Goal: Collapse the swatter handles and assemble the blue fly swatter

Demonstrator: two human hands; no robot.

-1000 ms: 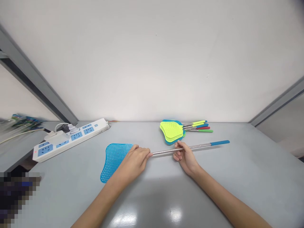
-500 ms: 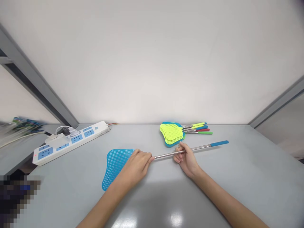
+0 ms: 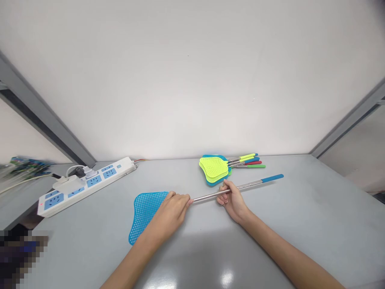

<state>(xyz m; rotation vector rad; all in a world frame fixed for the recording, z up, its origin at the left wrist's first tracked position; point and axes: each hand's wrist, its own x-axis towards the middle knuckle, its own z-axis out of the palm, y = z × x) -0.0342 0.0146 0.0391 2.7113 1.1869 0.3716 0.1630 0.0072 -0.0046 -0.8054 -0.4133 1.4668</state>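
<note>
A blue fly swatter point(image 3: 146, 208) with a perforated head and a long metal shaft lies across the front of me, its blue grip pointing right. My left hand point(image 3: 173, 210) is closed around the shaft close to the head and hides the joint between them. Farther along the shaft, my right hand point(image 3: 233, 200) grips the metal between thumb and curled fingers, short of the blue grip. Behind my right hand is a stack of fly swatters point(image 3: 214, 168), yellow-green and blue heads on top, with yellow, blue, red and green grips to the right.
A white power strip point(image 3: 87, 186) with blue sockets and plugged-in adapters lies at the left of the grey table point(image 3: 315, 224). A pale wall point(image 3: 192, 80) rises behind the table. Blurred packaged items point(image 3: 30, 166) sit beyond the frame post at far left.
The view has shifted and tilted slightly. Both hands keep the same hold on the blue fly swatter, and the stack stays where it was.
</note>
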